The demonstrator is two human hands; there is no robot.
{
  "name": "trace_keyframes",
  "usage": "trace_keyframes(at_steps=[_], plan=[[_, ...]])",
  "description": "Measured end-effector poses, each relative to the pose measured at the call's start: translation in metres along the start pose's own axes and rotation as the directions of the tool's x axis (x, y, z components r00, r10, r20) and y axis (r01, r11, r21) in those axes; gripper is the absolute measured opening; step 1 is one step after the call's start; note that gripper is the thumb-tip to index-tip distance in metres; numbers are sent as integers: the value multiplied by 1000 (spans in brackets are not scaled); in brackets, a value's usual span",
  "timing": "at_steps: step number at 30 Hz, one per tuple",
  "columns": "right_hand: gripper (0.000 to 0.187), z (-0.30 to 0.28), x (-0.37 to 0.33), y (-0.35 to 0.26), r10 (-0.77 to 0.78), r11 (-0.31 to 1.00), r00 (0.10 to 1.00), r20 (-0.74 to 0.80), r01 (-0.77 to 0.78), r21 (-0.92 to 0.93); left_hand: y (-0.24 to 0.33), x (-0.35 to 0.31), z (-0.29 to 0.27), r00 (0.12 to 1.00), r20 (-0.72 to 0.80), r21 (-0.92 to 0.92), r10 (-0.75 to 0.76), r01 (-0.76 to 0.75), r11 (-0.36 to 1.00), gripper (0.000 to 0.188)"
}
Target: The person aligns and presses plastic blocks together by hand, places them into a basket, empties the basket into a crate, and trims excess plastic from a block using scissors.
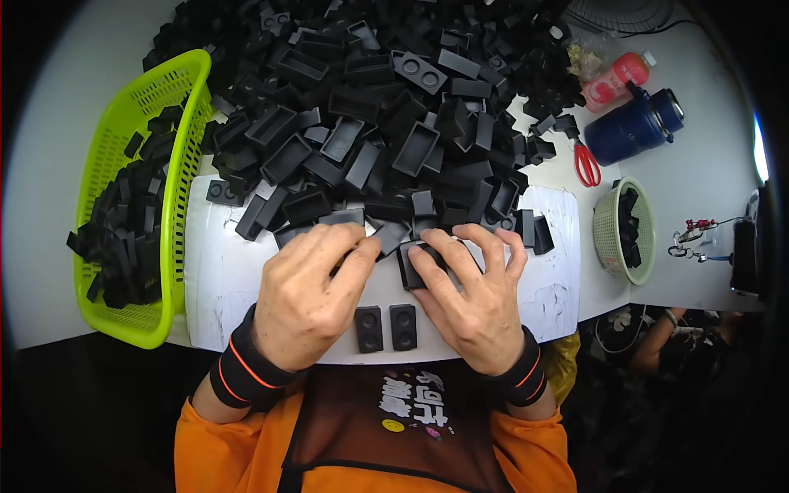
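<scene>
My right hand [472, 306] bends its fingers over a black plastic box [408, 268] at the near edge of the pile, its thumb against the box's side. Just left of it, my left hand [306, 296] is closed, fingers curled and thumb drawn in beside a dark grey box [392, 237]; what lies between its fingertips is hidden. Two black rectangular pieces, each with two round recesses, lie upright side by side between my wrists: a left one [369, 329] and a right one [403, 327]. Beyond both hands rises a big heap of black boxes [345, 140], many open-topped.
A lime-green basket [171, 246] of black parts stands left. On the right are a smaller pale basket [604, 234] with black parts, red-handled scissors [586, 164], a navy flask [626, 131] and a pink bottle [616, 80]. Another person's arm [653, 341] shows lower right.
</scene>
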State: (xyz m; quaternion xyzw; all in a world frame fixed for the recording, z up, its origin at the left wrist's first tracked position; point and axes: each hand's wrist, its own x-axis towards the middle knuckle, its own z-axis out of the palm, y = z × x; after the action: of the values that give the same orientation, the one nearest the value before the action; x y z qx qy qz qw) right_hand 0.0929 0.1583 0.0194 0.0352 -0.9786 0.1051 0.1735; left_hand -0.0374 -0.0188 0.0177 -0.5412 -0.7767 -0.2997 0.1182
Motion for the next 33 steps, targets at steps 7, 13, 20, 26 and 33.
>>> trace_keyframes(at_steps=[7,13,20,26,33], plan=[[39,6,-1,-1,-43,998,987,-156,51,48,2,2,-2,999,-32,-41,28,-29,999,29],[41,-29,-49,-3,-24,992,989,-146,42,120,11,-28,-37,979,-201,-11,11,-13,1000,34],[40,-4,-55,-30,31,926,999,-43,-12,378,32,-99,-11,978,-124,-110,-170,157,981,36],[32,-19,-31,-10,153,950,985,-85,-124,286,32,-90,-11,998,9,-183,-56,56,981,25],[32,-10,-32,-22,286,919,957,47,-288,271,28,-68,-23,990,-47,-220,-135,122,968,35]])
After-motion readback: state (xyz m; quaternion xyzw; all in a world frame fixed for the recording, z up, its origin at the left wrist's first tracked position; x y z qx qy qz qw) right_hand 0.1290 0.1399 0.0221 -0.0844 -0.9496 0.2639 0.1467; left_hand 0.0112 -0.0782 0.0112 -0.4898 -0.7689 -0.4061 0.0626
